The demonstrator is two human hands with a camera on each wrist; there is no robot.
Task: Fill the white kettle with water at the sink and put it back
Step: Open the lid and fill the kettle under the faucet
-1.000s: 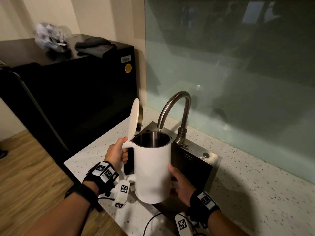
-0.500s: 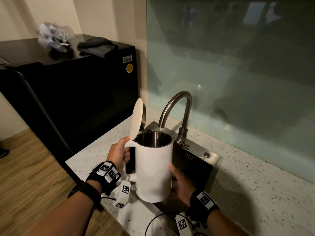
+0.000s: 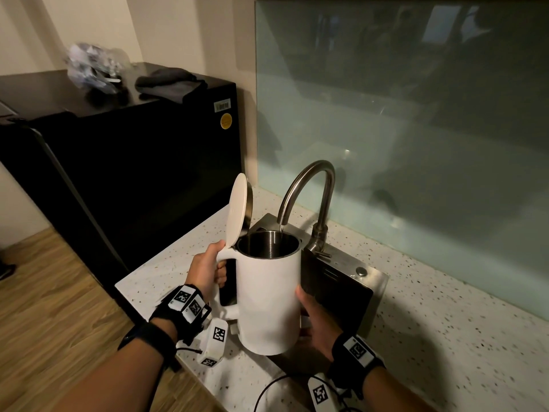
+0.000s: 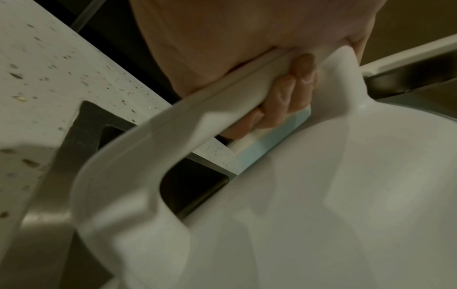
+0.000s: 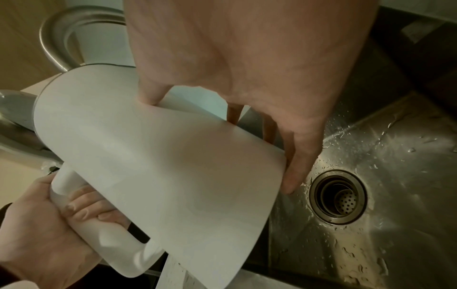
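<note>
A: State the grip on each hand.

B: The left hand (image 3: 208,270) holds the white handle (image 4: 197,101) of the tall white plastic kettle (image 3: 269,301); its fingers (image 4: 287,93) are curled fully round the handle. The right hand (image 3: 316,328) supports the kettle's right side low down, with the thumb flat on the wall and the fingers (image 5: 299,156) extended along the bottom edge. They are not curled round it.

A: Location of the kettle?

B: Held in the air over the stainless-steel sink (image 3: 350,289), clear of the speckled white stone counter (image 3: 445,322). It stands nearly upright. Its round white lid (image 3: 239,211) is hinged open on the left and stands up on edge.

A: Water supply?

B: The curved brushed-steel tap (image 3: 309,185) arches over the kettle's mouth. A thin stream runs from the spout into the metal interior. The water level cannot be read.

A: Condition of the sink?

B: The right wrist view shows droplets on the basin floor and a round strainer drain (image 5: 338,197) to the right of the kettle base.

A: Surroundings?

B: A black cable (image 3: 273,385) lies on the near counter. A black cabinet (image 3: 142,162) stands to the left, with a folded dark cloth (image 3: 170,83) and a crumpled clear plastic bag (image 3: 92,68) on top. A pale green glass splashback (image 3: 416,129) is on the far wall.
</note>
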